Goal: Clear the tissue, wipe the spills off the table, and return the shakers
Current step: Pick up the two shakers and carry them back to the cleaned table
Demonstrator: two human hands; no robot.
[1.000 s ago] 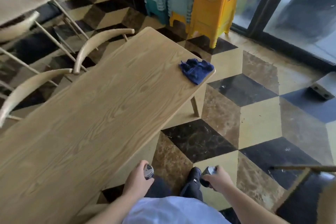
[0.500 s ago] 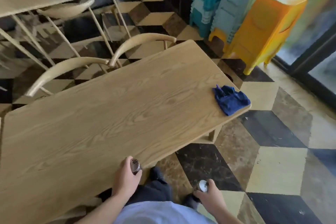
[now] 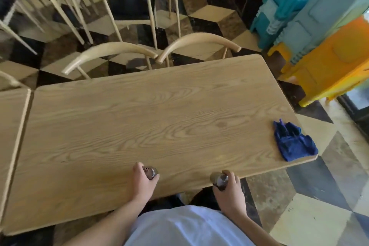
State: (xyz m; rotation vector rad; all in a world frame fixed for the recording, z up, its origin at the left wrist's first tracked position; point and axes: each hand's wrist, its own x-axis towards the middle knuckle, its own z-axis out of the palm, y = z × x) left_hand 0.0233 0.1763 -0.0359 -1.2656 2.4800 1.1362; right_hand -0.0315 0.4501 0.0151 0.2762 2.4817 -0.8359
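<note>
My left hand (image 3: 142, 182) is closed around a small shaker with a perforated metal lid (image 3: 150, 171), held over the near part of the wooden table (image 3: 139, 118). My right hand (image 3: 229, 191) grips a second metal-topped shaker (image 3: 219, 179) at the table's near edge. A crumpled blue cloth (image 3: 291, 142) lies on the table's right near corner. No tissue or spill is visible on the wood.
Two curved-back wooden chairs (image 3: 111, 52) are tucked in at the far side. A second table (image 3: 10, 126) abuts on the left. Stacked turquoise, blue and orange plastic stools (image 3: 319, 32) stand at the right on a checkered floor.
I have turned to face the table squarely. Both hands, each holding its shaker, have come up from beside the table to over its near edge.
</note>
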